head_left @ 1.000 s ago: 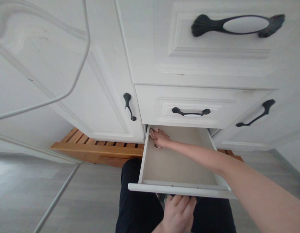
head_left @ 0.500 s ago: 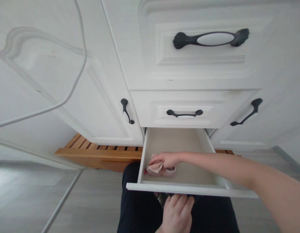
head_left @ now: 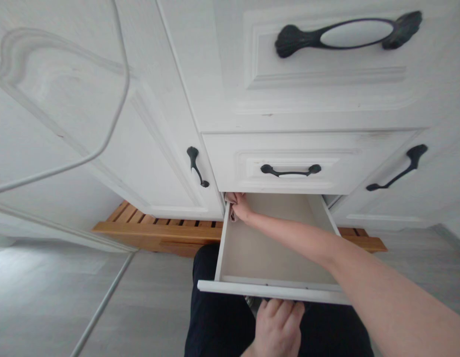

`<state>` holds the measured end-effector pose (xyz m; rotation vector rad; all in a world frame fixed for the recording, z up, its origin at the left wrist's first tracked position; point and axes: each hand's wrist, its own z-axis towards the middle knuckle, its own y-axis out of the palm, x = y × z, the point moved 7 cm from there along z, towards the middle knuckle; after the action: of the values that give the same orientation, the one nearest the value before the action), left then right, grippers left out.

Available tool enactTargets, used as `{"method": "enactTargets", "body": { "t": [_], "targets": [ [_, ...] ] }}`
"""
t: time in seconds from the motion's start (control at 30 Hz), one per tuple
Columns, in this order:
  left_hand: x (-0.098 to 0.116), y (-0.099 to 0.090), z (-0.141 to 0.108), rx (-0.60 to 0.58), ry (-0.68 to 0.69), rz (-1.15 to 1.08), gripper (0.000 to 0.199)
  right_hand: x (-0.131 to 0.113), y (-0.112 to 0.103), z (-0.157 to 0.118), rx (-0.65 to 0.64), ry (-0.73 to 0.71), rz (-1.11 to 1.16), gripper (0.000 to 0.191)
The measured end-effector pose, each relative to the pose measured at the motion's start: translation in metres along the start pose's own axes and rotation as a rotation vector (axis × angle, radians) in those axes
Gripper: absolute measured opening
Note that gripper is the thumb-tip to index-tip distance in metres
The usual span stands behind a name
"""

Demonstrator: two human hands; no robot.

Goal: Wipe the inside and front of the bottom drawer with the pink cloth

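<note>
A white drawer [head_left: 274, 253] is pulled out of the cabinet, its pale bottom showing. My right hand [head_left: 242, 207] reaches into its back left corner, fingers closed on a pinkish cloth [head_left: 233, 216]. The cloth is bunched against the drawer's left wall, partly hidden by the hand. Below the drawer front, my left hand [head_left: 278, 325] is closed around the drawer handle [head_left: 249, 300], of which only a dark bit at the side shows.
Above is a shut drawer with a black-and-white handle [head_left: 291, 171], and a larger handle [head_left: 349, 34] higher up. Cabinet doors flank the drawers. A slatted wooden rack [head_left: 159, 229] stands underneath. A white cable [head_left: 120, 99] crosses the left side. My knees are under the drawer.
My right hand has moved with the cloth from the drawer's front left area to its back left corner. My left hand stays on the handle. The view has shifted slightly.
</note>
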<state>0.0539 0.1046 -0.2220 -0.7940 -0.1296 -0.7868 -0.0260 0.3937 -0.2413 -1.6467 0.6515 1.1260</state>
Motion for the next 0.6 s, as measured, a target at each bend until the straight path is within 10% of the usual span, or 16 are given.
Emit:
{"method": "enactTargets", "body": {
  "t": [0.13, 0.27, 0.4, 0.5, 0.6],
  "targets": [
    [0.0, 0.003, -0.004, -0.103, -0.018, -0.026, 0.035, 0.006, 0.014, -0.071, -0.155, -0.125, 0.082, 0.087],
    [-0.002, 0.006, -0.012, -0.096, -0.022, -0.038, 0.038, 0.001, 0.026, -0.143, -0.783, -0.239, 0.221, 0.079],
    [-0.004, 0.008, -0.017, -0.049, 0.006, -0.026, 0.037, -0.002, -0.005, -0.168, -1.215, -0.211, 0.109, 0.077],
    [-0.004, 0.008, -0.016, -0.079, -0.012, -0.036, 0.038, 0.004, -0.045, -0.141, -1.108, -0.269, -0.265, 0.074],
    [-0.001, 0.006, -0.012, -0.11, -0.03, -0.045, 0.037, 0.009, -0.095, -0.084, -0.6, -0.228, -0.606, 0.075]
  ]
}}
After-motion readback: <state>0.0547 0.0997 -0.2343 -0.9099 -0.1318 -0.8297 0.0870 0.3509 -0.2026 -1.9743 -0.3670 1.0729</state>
